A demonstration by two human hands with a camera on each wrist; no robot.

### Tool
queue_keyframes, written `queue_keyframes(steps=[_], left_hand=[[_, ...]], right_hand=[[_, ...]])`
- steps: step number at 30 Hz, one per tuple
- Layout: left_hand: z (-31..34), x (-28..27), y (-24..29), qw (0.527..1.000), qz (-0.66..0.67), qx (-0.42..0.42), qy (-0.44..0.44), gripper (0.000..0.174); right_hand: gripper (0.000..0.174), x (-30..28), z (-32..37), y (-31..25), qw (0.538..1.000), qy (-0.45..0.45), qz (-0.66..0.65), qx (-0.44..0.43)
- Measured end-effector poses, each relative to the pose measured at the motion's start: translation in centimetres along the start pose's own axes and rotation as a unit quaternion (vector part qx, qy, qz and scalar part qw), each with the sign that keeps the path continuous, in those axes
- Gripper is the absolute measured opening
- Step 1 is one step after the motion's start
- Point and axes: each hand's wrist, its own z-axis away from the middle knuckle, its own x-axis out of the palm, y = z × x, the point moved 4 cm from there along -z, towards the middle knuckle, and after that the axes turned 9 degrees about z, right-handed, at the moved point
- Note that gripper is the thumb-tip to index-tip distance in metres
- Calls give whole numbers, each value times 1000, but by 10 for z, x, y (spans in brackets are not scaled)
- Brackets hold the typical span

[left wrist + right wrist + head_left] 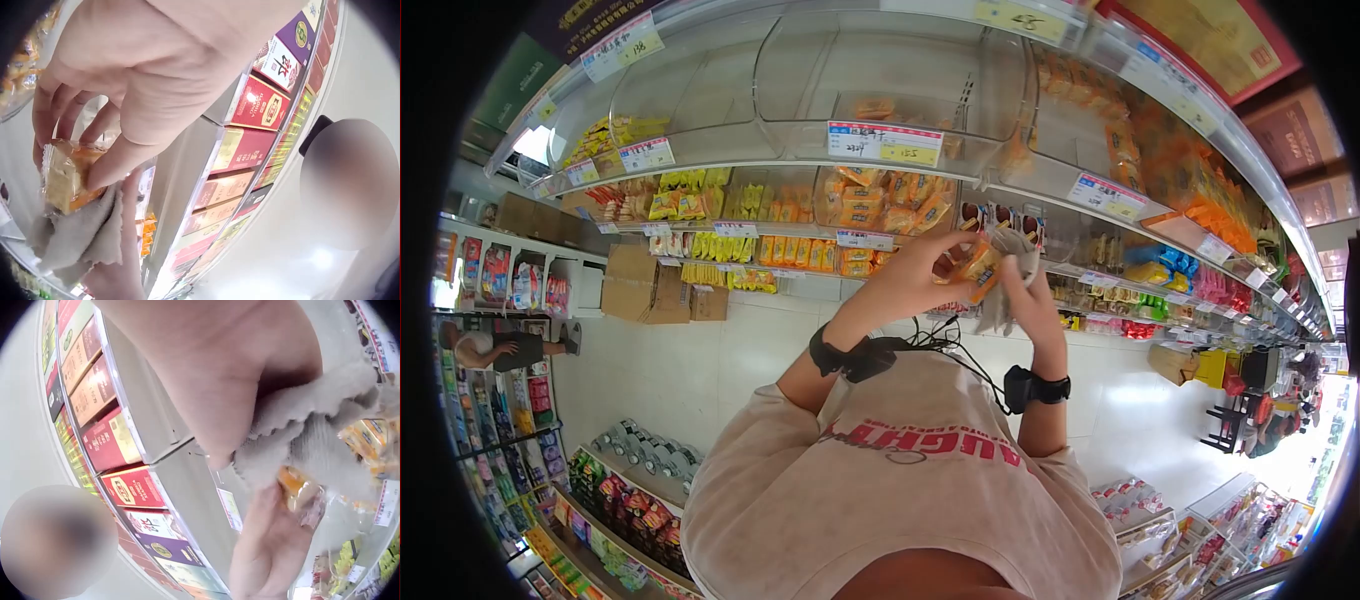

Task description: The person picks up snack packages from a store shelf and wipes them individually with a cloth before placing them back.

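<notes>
In the head view my left hand (903,282) pinches a small snack packet (978,270) between thumb and fingers, in front of the shelf. The packet (70,178) has a clear and orange wrapper with a pale, blocky piece showing through. A crumpled grey cloth (328,447) with a wavy edge is gripped in my right hand (1038,308). The cloth lies right against the packet and covers part of it in both wrist views. Much of the right hand's fingers is hidden behind the cloth.
A clear shelf bin (840,75) above holds a few orange packets. Lower bins hold more orange packets (862,198) and yellow ones (735,247). Price tags (885,143) line the shelf edges. Boxes (259,103) stand on top. Cardboard boxes (640,285) sit on the floor at left.
</notes>
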Motion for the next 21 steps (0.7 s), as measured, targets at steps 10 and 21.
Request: queue_keyframes(steps=[10,21], left_hand=[[27,-86,-42,985,-120,-14,125,37],[28,-147,-78,917,-325,101,209,31]], right_hand=[[40,73,-41,-6,976,-4,187,-110],[50,169,-77,8,940,-102,300,-123]])
